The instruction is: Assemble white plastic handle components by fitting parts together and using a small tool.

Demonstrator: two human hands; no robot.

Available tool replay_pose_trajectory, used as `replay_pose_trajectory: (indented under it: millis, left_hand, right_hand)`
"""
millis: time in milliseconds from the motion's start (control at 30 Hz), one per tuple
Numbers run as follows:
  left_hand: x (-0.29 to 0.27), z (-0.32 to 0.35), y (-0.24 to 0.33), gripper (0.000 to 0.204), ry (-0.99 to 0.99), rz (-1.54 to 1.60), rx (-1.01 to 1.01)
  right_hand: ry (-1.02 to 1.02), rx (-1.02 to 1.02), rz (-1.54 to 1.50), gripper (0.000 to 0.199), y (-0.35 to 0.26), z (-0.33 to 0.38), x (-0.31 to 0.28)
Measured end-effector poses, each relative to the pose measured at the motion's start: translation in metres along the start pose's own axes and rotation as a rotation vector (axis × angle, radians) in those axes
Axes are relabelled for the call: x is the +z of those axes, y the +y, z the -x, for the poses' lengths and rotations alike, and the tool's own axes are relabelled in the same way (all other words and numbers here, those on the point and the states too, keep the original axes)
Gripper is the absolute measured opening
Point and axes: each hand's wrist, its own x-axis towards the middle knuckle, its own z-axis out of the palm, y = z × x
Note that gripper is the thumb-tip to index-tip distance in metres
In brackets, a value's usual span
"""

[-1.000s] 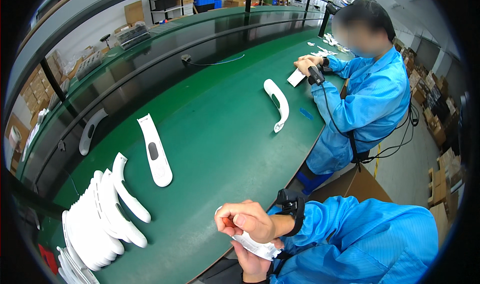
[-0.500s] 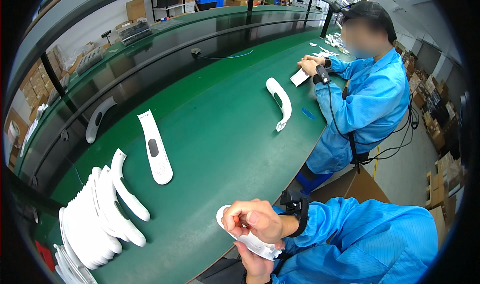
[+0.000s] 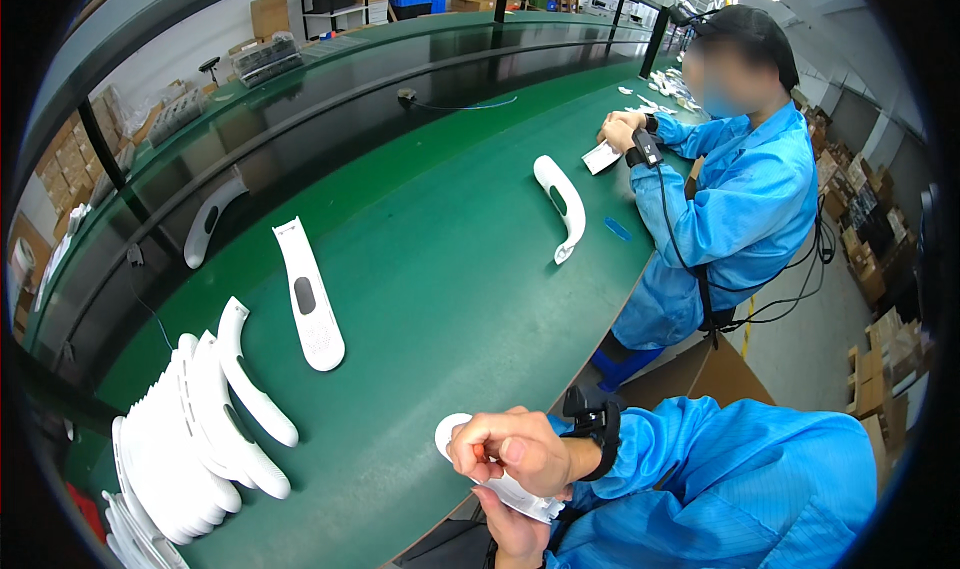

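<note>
My left hand (image 3: pixel 515 537) grips a white curved plastic shell (image 3: pixel 530 499) from below, at the near edge of the table. Over that shell is my right hand (image 3: pixel 520 454), its fingers bent in a pinch. Whatever sits between those fingertips is too small and hidden to name. The shell's rounded end (image 3: pixel 452 432) sticks out to the left past my right fingers; its inner side faces up. A white shell with a dark oval window (image 3: pixel 318 331) lies alone on the green table, left of my hands.
Nested white shells (image 3: pixel 175 449) are stacked at the left. Another curved shell (image 3: pixel 562 209) and a blue strip (image 3: pixel 617 229) lie near a co-worker (image 3: pixel 740 189) in blue, who holds a white part (image 3: pixel 600 157). Behind runs a dark belt (image 3: pixel 330 119) carrying a grey-white shell (image 3: pixel 212 224).
The shell and the small corded piece on the dark belt have shifted to the right. My right hand has tilted slightly over the held shell; my left hand has hardly moved.
</note>
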Motion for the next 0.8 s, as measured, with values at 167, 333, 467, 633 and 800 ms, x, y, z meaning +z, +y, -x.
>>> replay_pose_trajectory:
  millis: [167,333,467,633,800]
  left_hand:
    - [-0.001,-0.004,-0.002,0.068,-0.022,-0.009,0.034]
    - [-0.012,-0.005,-0.007,0.066,-0.081,-0.125,0.105]
    - [-0.003,0.001,-0.005,0.071,0.061,-0.065,0.049]
    - [0.000,0.001,0.004,0.078,-0.098,0.066,-0.080]
    - [0.007,0.002,0.007,0.077,-0.080,0.007,-0.055]
  right_hand:
    - [-0.021,-0.048,0.134,0.050,0.000,-0.008,0.003]
    - [-0.093,-0.172,0.237,0.046,0.003,-0.011,0.013]
    - [-0.159,-0.163,0.264,0.029,0.002,-0.010,0.009]
    - [0.107,0.122,-0.053,0.046,0.000,-0.003,0.004]
    - [0.120,0.098,-0.139,0.046,0.000,-0.003,0.005]
